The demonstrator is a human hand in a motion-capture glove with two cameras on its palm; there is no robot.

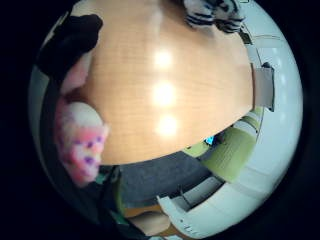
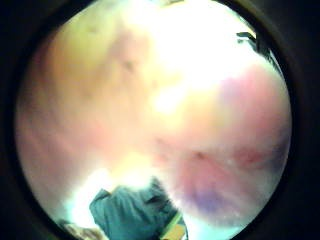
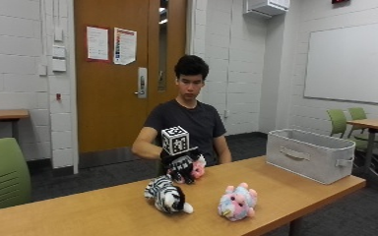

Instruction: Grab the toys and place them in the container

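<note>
A person sits behind the wooden table (image 3: 110, 209) with the gloved right hand (image 3: 178, 158) raised just above the tabletop, its fingers curled round a pink plush toy (image 3: 197, 167) that sticks out at 3 o'clock from the glove. In the thumb side palm view that toy's pale pink and cream fur fills nearly everything (it sits right against the palm), and in the little finger side view its pink, purple-spotted body (image 1: 80, 142) lies beside the black glove over the bare tabletop. 2 other toys lie on the table, nearer the camera: a zebra plush (image 3: 167, 193) at roughly 6 o'clock from the hand, and a pink-and-blue plush (image 3: 238, 202) at about 5 o'clock, just beside the zebra but apart from it. The grey fabric container (image 3: 308, 154) stands at the table's far end, at 3 o'clock from the hand and well apart from all 3 toys.
</note>
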